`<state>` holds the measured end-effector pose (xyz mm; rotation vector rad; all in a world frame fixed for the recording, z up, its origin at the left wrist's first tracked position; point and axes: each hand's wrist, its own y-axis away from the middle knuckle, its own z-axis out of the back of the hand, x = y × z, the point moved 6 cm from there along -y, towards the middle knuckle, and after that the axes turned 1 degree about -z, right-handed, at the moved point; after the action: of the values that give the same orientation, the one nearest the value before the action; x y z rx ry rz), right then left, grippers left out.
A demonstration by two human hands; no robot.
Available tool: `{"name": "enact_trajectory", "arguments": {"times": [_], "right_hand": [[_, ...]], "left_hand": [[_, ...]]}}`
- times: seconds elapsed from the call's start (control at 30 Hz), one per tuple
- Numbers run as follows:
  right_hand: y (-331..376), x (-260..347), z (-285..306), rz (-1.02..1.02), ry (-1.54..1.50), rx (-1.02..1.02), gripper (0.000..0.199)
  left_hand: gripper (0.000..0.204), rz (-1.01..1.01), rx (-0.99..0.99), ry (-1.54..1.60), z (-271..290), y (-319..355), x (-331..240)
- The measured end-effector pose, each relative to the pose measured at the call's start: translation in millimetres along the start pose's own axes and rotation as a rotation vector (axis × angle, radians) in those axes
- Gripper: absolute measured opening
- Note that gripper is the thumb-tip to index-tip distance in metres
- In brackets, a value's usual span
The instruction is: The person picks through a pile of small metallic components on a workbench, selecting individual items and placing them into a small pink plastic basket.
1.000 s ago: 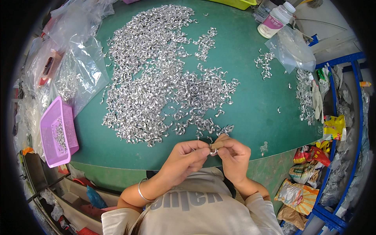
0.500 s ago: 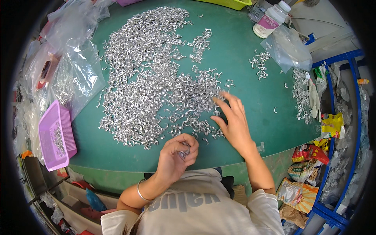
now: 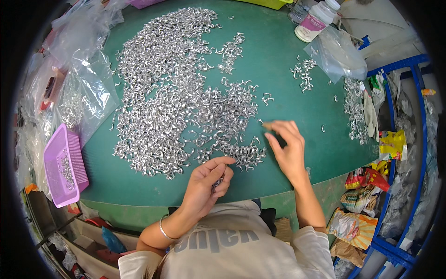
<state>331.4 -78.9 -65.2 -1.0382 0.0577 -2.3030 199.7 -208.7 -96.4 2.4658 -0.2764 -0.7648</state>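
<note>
Small curved silvery metal pieces [image 3: 153, 116] lie in a wide heap over the green table. My left hand [image 3: 206, 183], near the front edge, is closed round several of these pieces [image 3: 216, 184], with its index finger stretched toward the heap. To the right of the heap is my right hand [image 3: 289, 151], its thumb and index finger apart. A single metal piece [image 3: 260, 121] shows at the tip of that index finger; whether the finger touches it I cannot tell.
A purple basket [image 3: 82, 169] with some pieces stands at the left edge, beside clear plastic bags [image 3: 88, 93]. At the far right are a white bottle [image 3: 317, 21], a clear bag [image 3: 337, 53] and smaller groups of pieces [image 3: 304, 73]. A blue rack [image 3: 395, 107] stands beyond the right edge.
My right hand has drawn back from the heap, slightly to the right and nearer. My left index finger has straightened out, and the pieces in that hand are more covered.
</note>
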Motion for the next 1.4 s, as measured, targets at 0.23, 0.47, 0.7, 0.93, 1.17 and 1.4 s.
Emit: {"name": "enact_trajectory", "arguments": {"times": [0.23, 0.47, 0.7, 0.93, 1.17, 1.4], "right_hand": [[-8, 0, -8, 0.069, 0.245, -0.014, 0.021], [38, 29, -23, -0.456, -0.888, 0.292, 0.015], [47, 43, -22, -0.441, -0.914, 0.344, 0.014], [40, 61, -7, -0.208, -0.579, 0.220, 0.015], [50, 53, -8, -0.243, -0.686, 0.120, 0.014], [51, 53, -7, -0.263, -0.743, 0.002, 0.013]], "left_hand": [[0.019, 0.010, 0.048, -0.096, 0, 1, -1], [0.022, -0.329, -0.002, -0.483, -8, 3, -15], [0.022, -0.578, -0.017, -0.770, -19, 13, -27], [0.018, -0.631, -0.019, -0.884, -25, 22, -32], [0.010, 0.074, 0.062, -0.268, -14, 14, -4], [0.011, 0.232, 0.145, -0.035, -18, 15, 5]]}}
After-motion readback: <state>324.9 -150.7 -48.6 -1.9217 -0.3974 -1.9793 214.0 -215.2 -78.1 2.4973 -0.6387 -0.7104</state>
